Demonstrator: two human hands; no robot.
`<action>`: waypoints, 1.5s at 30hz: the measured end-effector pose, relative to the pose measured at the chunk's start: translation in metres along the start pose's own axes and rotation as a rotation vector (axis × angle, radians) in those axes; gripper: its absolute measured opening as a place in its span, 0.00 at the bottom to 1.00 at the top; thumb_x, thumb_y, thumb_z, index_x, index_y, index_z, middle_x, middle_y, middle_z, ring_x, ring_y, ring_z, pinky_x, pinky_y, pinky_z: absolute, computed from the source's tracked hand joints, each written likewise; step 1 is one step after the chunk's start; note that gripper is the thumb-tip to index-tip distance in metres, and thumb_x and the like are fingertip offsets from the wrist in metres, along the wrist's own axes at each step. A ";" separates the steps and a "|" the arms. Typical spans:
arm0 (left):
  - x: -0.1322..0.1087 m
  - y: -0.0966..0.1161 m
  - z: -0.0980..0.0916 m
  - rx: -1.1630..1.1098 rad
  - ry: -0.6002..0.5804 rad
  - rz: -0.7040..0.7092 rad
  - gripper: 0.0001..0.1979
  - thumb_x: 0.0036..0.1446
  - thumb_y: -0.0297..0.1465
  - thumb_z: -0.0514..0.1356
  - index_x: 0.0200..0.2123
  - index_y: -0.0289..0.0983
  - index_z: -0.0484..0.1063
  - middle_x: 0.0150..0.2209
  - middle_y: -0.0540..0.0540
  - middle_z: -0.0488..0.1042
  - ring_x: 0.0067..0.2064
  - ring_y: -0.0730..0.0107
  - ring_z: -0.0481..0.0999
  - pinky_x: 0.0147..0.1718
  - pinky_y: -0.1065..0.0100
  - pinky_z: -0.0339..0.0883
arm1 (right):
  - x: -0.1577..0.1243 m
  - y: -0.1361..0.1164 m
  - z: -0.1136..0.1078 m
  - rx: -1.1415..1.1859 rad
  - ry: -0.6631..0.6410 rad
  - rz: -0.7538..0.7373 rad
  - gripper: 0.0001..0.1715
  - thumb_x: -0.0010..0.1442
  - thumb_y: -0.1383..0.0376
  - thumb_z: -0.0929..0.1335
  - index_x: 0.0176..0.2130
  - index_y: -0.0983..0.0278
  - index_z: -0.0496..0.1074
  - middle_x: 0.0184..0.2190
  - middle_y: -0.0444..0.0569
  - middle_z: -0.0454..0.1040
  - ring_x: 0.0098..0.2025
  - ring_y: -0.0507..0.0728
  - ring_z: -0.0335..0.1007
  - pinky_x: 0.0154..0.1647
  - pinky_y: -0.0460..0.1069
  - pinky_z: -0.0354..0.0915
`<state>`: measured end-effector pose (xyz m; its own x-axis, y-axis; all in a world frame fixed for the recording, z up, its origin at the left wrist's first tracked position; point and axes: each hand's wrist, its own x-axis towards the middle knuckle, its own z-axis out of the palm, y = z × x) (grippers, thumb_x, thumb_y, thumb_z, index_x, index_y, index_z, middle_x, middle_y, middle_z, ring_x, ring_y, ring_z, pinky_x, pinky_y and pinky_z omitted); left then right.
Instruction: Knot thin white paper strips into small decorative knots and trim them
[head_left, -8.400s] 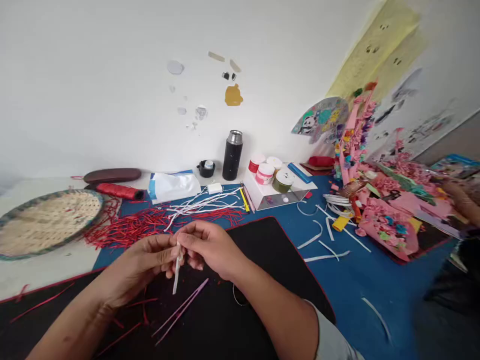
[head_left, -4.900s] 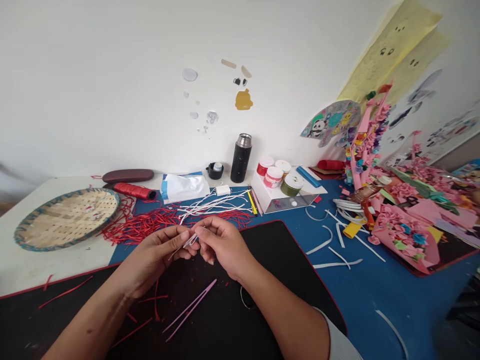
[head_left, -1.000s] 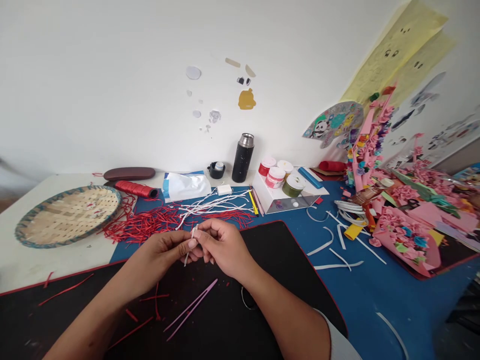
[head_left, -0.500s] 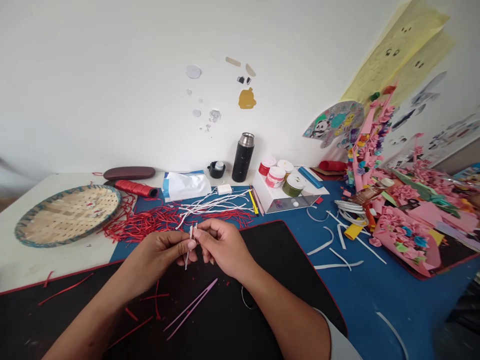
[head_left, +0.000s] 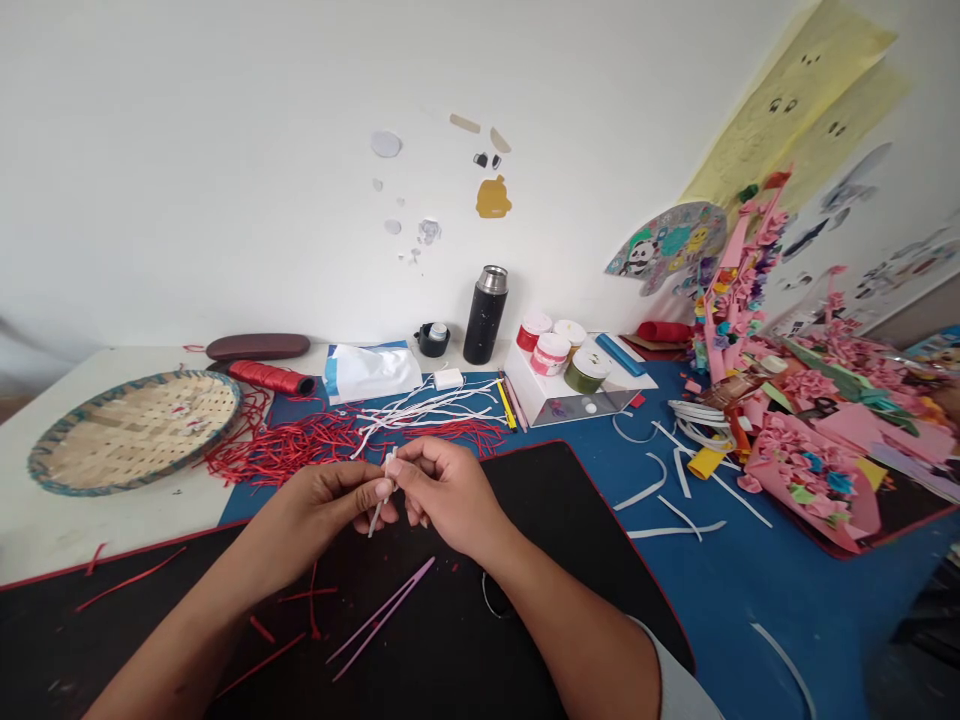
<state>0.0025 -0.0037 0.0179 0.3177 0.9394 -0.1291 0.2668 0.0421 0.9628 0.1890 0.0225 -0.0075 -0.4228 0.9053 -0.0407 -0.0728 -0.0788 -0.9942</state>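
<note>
Between my two hands, fingertip to fingertip, is a short piece of white cord [head_left: 376, 518], its lower end hanging down below the fingers. My left hand [head_left: 341, 503] pinches it between thumb and forefinger. My right hand [head_left: 444, 490] is closed on the same cord, thumb pressed against the fingers; the upper end shows as a small white tip. How the cord is looped or knotted is hidden by the fingers. Below the hands, purple tweezers [head_left: 384, 618] lie on the black mat [head_left: 540, 500]. A heap of red cords [head_left: 300, 445] and white cords [head_left: 427, 405] lies just beyond.
A woven basket tray [head_left: 127, 430] rests at left near a red thread spool [head_left: 270, 377]. A black thermos [head_left: 486, 315] stands at the back beside paint jars [head_left: 551, 353] on a white box [head_left: 532, 390]. White strips [head_left: 679, 530] and pink paper flowers [head_left: 806, 470] spread at right.
The white cord has shifted slightly between my fingertips, and its upper end now sits closer to the right thumb. My hands have barely moved.
</note>
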 end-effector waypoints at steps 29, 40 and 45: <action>0.001 0.004 0.002 -0.083 0.115 -0.066 0.18 0.52 0.50 0.72 0.27 0.42 0.85 0.28 0.46 0.84 0.31 0.63 0.77 0.33 0.67 0.70 | -0.001 -0.002 0.000 -0.069 0.036 -0.046 0.12 0.65 0.57 0.72 0.40 0.63 0.74 0.25 0.39 0.72 0.20 0.48 0.66 0.21 0.44 0.59; 0.001 0.007 0.002 -0.049 0.087 -0.039 0.19 0.53 0.52 0.70 0.28 0.42 0.84 0.28 0.46 0.84 0.31 0.62 0.78 0.33 0.65 0.72 | -0.002 -0.003 0.001 -0.101 0.061 -0.022 0.10 0.65 0.58 0.72 0.39 0.63 0.75 0.24 0.40 0.72 0.20 0.49 0.66 0.23 0.45 0.59; 0.001 0.009 0.002 -0.056 0.087 -0.050 0.20 0.52 0.53 0.71 0.27 0.42 0.84 0.28 0.46 0.84 0.31 0.61 0.79 0.33 0.65 0.73 | -0.002 -0.004 0.002 -0.088 0.058 -0.025 0.10 0.65 0.58 0.72 0.38 0.63 0.75 0.24 0.39 0.72 0.20 0.49 0.65 0.23 0.45 0.59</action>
<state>0.0069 -0.0030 0.0265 0.2239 0.9616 -0.1587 0.2279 0.1067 0.9678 0.1882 0.0199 -0.0036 -0.3689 0.9293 -0.0192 -0.0019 -0.0214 -0.9998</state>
